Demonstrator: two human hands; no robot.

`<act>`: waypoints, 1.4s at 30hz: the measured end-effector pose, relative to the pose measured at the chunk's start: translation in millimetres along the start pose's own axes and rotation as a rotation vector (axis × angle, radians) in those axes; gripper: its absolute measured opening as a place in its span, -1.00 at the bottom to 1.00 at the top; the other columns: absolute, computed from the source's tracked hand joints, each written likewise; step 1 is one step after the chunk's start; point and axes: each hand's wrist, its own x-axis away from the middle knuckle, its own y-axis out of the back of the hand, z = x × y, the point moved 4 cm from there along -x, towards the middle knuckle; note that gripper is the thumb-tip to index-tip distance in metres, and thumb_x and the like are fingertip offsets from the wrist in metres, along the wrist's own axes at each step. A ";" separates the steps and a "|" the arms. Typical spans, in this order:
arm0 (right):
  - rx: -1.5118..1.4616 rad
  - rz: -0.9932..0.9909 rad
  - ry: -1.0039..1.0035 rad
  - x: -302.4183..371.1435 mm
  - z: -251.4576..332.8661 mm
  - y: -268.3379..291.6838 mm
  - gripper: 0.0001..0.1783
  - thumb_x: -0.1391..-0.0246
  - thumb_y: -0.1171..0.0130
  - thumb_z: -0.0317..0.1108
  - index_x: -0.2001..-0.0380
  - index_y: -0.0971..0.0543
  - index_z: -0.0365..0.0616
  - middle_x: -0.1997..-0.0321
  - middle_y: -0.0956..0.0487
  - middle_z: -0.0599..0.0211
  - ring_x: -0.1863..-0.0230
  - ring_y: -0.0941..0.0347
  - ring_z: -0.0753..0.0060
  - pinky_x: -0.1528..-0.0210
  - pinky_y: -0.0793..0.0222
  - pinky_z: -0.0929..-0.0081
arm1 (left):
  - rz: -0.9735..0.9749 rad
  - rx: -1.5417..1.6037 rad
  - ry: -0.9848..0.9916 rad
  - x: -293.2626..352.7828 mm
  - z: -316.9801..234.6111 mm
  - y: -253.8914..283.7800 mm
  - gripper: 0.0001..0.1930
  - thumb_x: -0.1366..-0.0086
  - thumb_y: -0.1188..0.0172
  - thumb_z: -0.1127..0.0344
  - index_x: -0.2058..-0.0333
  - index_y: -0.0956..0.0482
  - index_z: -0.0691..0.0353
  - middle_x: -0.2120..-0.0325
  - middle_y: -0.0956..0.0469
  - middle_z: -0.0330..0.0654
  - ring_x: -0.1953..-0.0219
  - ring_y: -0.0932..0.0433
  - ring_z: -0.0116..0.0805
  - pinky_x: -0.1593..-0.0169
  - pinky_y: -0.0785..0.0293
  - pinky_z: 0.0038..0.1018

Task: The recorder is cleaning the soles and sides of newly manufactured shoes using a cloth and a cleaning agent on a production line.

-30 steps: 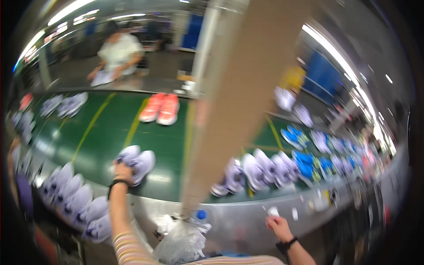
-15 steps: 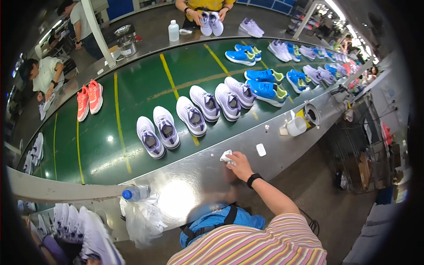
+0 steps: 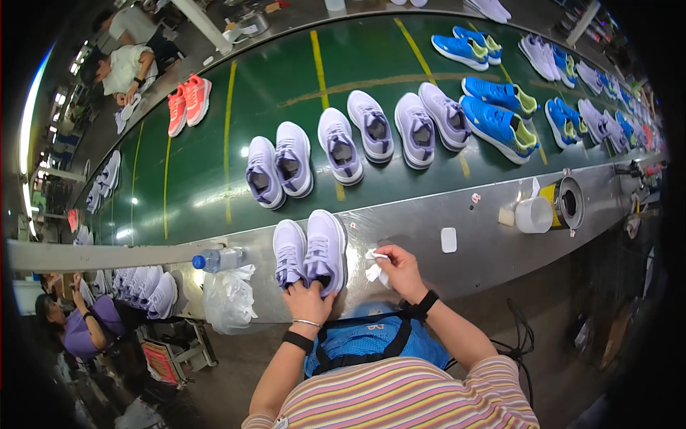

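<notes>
My left hand (image 3: 309, 304) grips a pair of pale lavender sneakers at their heels, fingers tucked into the openings. The left sneaker (image 3: 289, 247) and the right sneaker (image 3: 326, 247) stand side by side on the metal ledge, toes pointing away from me. To their right, my right hand (image 3: 401, 272) pinches a crumpled white cloth (image 3: 376, 270) just above the ledge. Beyond, on the green conveyor belt (image 3: 275, 93), stand several more lavender sneakers (image 3: 341, 146).
Blue sneakers (image 3: 498, 129) and coral sneakers (image 3: 189, 104) also stand on the belt. Along the metal ledge (image 3: 421, 214) are a white lid (image 3: 449, 240), a white tub (image 3: 533, 214), an open can (image 3: 569, 203), a water bottle (image 3: 218, 259) and a plastic bag (image 3: 229, 300). A co-worker (image 3: 89, 325) is at left.
My left hand has come into view with a pair of lavender sneakers, now on the ledge. The right hand still pinches the cloth. The whole view has shifted.
</notes>
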 end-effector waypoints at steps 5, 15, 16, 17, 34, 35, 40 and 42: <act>-0.186 -0.196 -0.006 8.6 -5.5 5.5 -0.82 0.03 -0.10 -0.53 0.28 -0.51 -0.23 0.49 -0.46 0.54 0.44 -0.32 0.76 0.40 -0.25 0.74 | 0.069 -0.068 -0.153 12.9 -22.9 45.0 -0.40 0.10 -0.29 0.11 0.04 -0.39 0.15 0.14 -0.28 0.14 0.10 -0.30 0.05 0.00 -0.13 -0.09; 0.014 -0.156 0.108 -32.5 -10.3 -32.1 -0.87 0.05 -0.16 -0.49 0.37 -0.52 -0.27 0.45 -0.46 0.48 0.43 -0.35 0.72 0.40 -0.27 0.74 | 0.065 0.165 -0.041 -60.1 -12.2 -2.9 -0.15 0.09 -0.30 0.10 -0.16 -0.11 0.21 0.11 -0.29 0.28 0.10 -0.33 0.18 0.03 -0.27 -0.14; 0.048 -0.147 0.154 -37.8 -12.2 -42.1 -0.84 0.10 -0.19 -0.50 0.36 -0.53 -0.25 0.47 -0.44 0.43 0.45 -0.36 0.65 0.43 -0.26 0.69 | 0.014 0.148 -0.075 -60.0 -12.1 -1.8 -0.18 0.10 -0.29 0.15 -0.16 -0.14 0.20 0.17 -0.34 0.24 0.16 -0.37 0.13 0.08 -0.32 -0.18; 0.163 -0.117 0.219 -43.0 -13.2 -52.9 -0.84 0.16 -0.18 -0.54 0.40 -0.51 -0.23 0.48 -0.43 0.34 0.48 -0.37 0.50 0.43 -0.27 0.60 | -0.038 0.130 -0.108 -60.0 -12.1 -0.4 -0.21 0.10 -0.29 0.19 -0.15 -0.17 0.19 0.23 -0.39 0.19 0.21 -0.42 0.09 0.12 -0.36 -0.22; 0.400 -0.100 0.339 -78.7 -26.2 -85.3 -0.94 0.12 0.02 -0.59 0.50 -0.39 -0.21 0.48 -0.36 0.08 0.39 -0.33 -0.04 0.34 -0.24 0.21 | -0.045 0.214 -0.181 -65.9 7.0 -2.5 -0.22 0.10 -0.25 0.23 -0.15 -0.17 0.22 0.17 -0.34 0.20 0.19 -0.38 0.12 0.12 -0.33 -0.22; 0.411 -0.079 0.390 -69.3 -30.8 -87.4 -0.94 0.12 0.02 -0.59 0.51 -0.38 -0.21 0.48 -0.36 0.08 0.39 -0.32 -0.04 0.36 -0.23 0.20 | -0.038 0.212 -0.173 -67.1 8.9 -2.2 -0.22 0.10 -0.25 0.23 -0.15 -0.17 0.22 0.16 -0.33 0.21 0.18 -0.38 0.13 0.12 -0.33 -0.22; 0.416 -0.073 0.320 -73.0 -25.0 -93.4 -0.96 0.10 0.03 -0.57 0.51 -0.36 -0.22 0.47 -0.36 0.07 0.37 -0.32 -0.06 0.35 -0.23 0.18 | -0.070 0.198 -0.186 -66.4 14.0 -3.1 -0.23 0.10 -0.25 0.23 -0.15 -0.18 0.22 0.17 -0.34 0.21 0.19 -0.38 0.13 0.11 -0.33 -0.21; 0.441 -0.083 0.315 -102.9 -14.6 -95.3 -0.97 0.09 0.02 -0.55 0.50 -0.37 -0.22 0.46 -0.37 0.08 0.36 -0.33 -0.08 0.34 -0.23 0.14 | -0.085 0.182 -0.191 -66.1 12.7 -3.2 -0.23 0.10 -0.25 0.23 -0.14 -0.19 0.22 0.18 -0.34 0.21 0.19 -0.38 0.13 0.12 -0.33 -0.21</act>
